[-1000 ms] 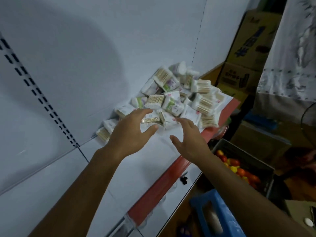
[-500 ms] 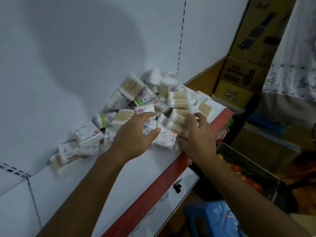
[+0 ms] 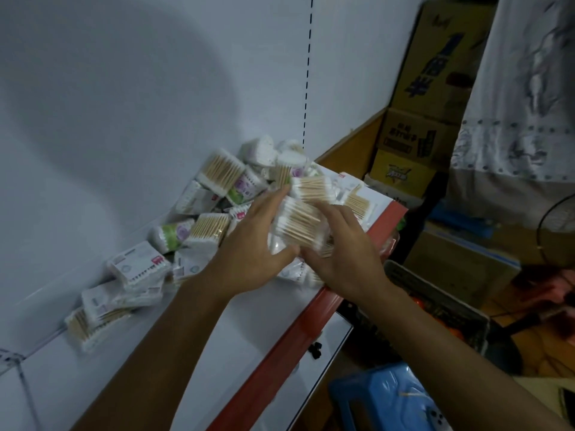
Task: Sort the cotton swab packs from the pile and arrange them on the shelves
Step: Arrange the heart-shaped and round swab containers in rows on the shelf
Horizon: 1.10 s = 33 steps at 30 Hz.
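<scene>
A pile of cotton swab packs (image 3: 224, 174) lies on the white shelf (image 3: 186, 353) against its back panel. Some packs show wooden sticks, others green or purple labels. Between my two hands, just above the pile's front, is one clear swab pack (image 3: 298, 225), blurred by motion. My left hand (image 3: 249, 256) holds its left side with the thumb underneath. My right hand (image 3: 345, 256) holds its right side, fingers along its edge. A few packs (image 3: 137, 267) lie in a loose row further left on the shelf.
The shelf has a red front edge (image 3: 295, 337), with a lower white shelf (image 3: 314, 377) beneath. Stacked cardboard boxes (image 3: 417, 132) stand at the right behind the shelf end. Below are a dark crate (image 3: 435, 303) and a blue stool (image 3: 382, 399). A patterned cloth (image 3: 522, 88) hangs at far right.
Both hands reached forward into the pile and closed in on one stick-filled pack, which is now raised between them. The view has shifted right along the shelf.
</scene>
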Each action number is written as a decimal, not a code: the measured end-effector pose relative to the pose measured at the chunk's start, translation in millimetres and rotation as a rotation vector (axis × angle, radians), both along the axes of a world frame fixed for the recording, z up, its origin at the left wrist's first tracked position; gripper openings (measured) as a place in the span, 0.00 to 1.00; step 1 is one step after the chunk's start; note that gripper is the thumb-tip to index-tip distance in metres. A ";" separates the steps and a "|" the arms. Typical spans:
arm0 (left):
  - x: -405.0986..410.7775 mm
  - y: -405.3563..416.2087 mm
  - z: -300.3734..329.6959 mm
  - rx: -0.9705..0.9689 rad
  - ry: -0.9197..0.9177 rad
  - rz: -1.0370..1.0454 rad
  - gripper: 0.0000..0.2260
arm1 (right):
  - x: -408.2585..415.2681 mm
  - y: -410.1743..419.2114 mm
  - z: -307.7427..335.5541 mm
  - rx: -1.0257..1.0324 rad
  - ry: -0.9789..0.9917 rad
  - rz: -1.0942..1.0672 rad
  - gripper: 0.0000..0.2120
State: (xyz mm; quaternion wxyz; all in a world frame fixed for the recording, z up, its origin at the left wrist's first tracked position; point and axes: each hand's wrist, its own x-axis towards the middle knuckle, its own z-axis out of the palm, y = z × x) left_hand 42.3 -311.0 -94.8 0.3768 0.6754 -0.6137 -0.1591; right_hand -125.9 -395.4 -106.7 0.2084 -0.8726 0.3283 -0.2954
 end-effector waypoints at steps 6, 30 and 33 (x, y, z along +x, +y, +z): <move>9.8 4.4 -0.5 -0.091 -0.237 0.028 0.35 | 13.8 12.1 22.5 0.319 -0.153 0.071 0.28; 14.0 -15.4 -1.5 -0.049 0.247 0.330 0.20 | 16.6 -16.3 2.3 0.088 -0.133 -0.139 0.32; 11.3 -21.8 0.4 -0.063 0.443 0.329 0.17 | 8.7 -31.1 -14.1 0.130 -0.033 -0.225 0.32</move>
